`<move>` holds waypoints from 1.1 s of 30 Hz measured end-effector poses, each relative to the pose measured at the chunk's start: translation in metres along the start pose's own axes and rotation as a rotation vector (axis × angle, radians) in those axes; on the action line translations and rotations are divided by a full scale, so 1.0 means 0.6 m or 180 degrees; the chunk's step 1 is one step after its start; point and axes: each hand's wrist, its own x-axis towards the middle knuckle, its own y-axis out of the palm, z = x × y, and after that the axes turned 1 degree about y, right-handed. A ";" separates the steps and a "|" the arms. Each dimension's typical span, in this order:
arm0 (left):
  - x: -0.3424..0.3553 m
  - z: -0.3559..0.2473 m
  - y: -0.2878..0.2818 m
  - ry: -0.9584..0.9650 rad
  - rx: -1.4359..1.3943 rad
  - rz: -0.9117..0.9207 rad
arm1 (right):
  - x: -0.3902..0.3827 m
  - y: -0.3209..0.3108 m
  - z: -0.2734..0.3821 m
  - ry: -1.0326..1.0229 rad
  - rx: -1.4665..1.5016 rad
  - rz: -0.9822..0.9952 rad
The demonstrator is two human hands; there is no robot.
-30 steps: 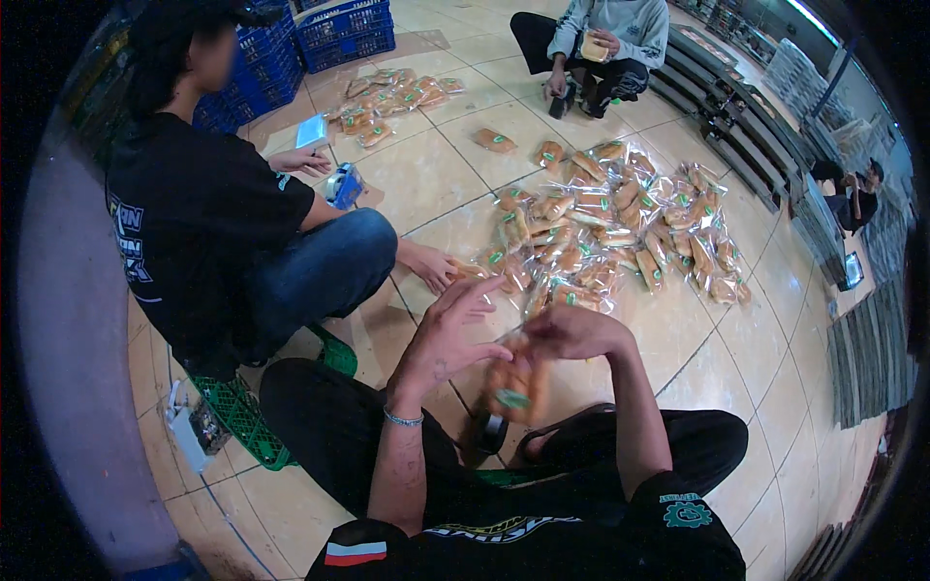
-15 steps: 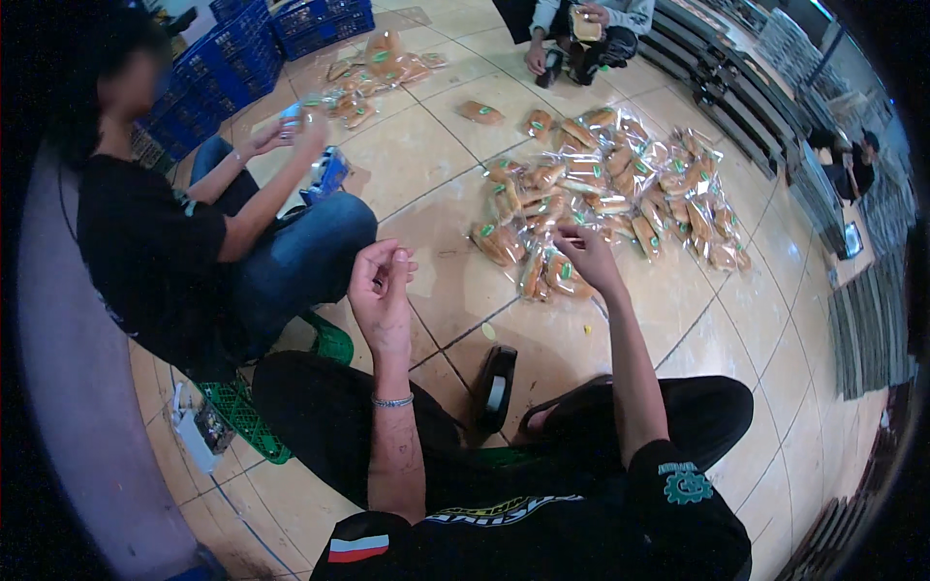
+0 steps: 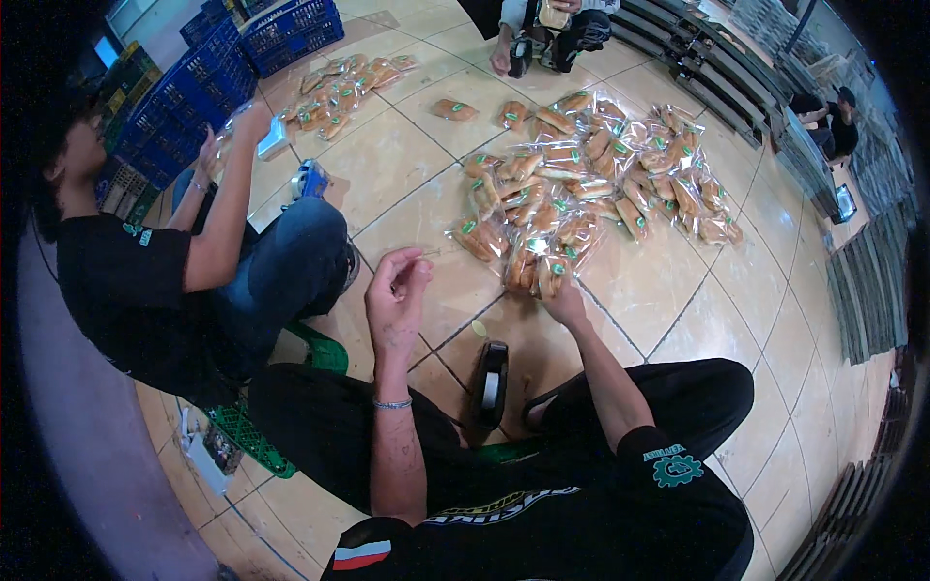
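From my station I see a tiled floor [image 3: 668, 300] taking up most of the view, bearing a broad heap of plastic-bagged bread rolls [image 3: 581, 184]. The left hand [image 3: 395, 295] is raised well apart from it, thumb close to curled fingertips; whether they meet or pinch anything, I can't tell. A black tape dispenser [image 3: 491, 378] rests between the legs. The right hand [image 3: 567, 305] is at a bagged roll [image 3: 553, 274] on the heap's near edge; its fingertips are hidden, so I can't confirm a grip. I'd pinch lightly, sparing the soft crumb, and keep neighbouring film free of my fingers.
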 end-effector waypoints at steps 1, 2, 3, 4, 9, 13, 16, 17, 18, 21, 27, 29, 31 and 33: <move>0.001 0.004 0.012 -0.0003 0.0129 0.0189 | 0.008 -0.013 0.004 -0.0031 0.0625 -0.0301; 0.003 0.006 0.025 0.0008 0.0096 0.0234 | 0.022 -0.033 0.008 0.0001 0.0621 -0.0350; 0.004 0.008 0.037 -0.0114 0.0413 0.0548 | 0.037 -0.055 0.011 -0.0323 0.1116 -0.0463; 0.002 0.013 0.040 -0.0248 0.0761 0.0805 | 0.039 -0.072 0.038 -0.0689 0.1609 -0.0521; -0.034 0.052 0.092 0.1033 0.1661 0.0302 | -0.089 -0.211 0.225 -0.0397 0.3569 0.1410; -0.011 0.029 0.082 0.0821 0.0823 -0.0174 | -0.160 -0.257 0.276 -0.0667 0.3750 0.1927; -0.004 -0.007 0.053 0.0551 0.0695 0.0021 | -0.192 -0.307 0.295 -0.1017 0.2758 0.1298; -0.005 -0.010 0.049 0.0497 0.0521 0.0242 | -0.196 -0.312 0.298 -0.2201 0.1913 0.0056; -0.006 -0.017 0.047 0.0501 0.0516 0.0223 | -0.200 -0.320 0.304 -0.3284 0.0948 -0.1191; -0.014 -0.042 0.045 0.0599 0.0679 0.0999 | -0.215 -0.308 0.323 -0.3270 0.0618 -0.1072; -0.016 -0.042 0.039 0.0801 0.0546 0.0901 | -0.194 -0.301 0.295 -0.2147 0.1779 0.0654; -0.006 -0.041 0.028 0.0741 -0.0020 0.0597 | -0.158 -0.287 0.252 -0.2024 0.3023 0.1408; 0.002 -0.043 0.017 0.0696 -0.0623 0.0327 | -0.117 -0.242 0.206 -0.1221 0.4270 0.2018; 0.005 -0.040 0.007 0.0359 -0.0703 -0.0144 | -0.091 -0.191 0.201 -0.1942 0.0729 0.0225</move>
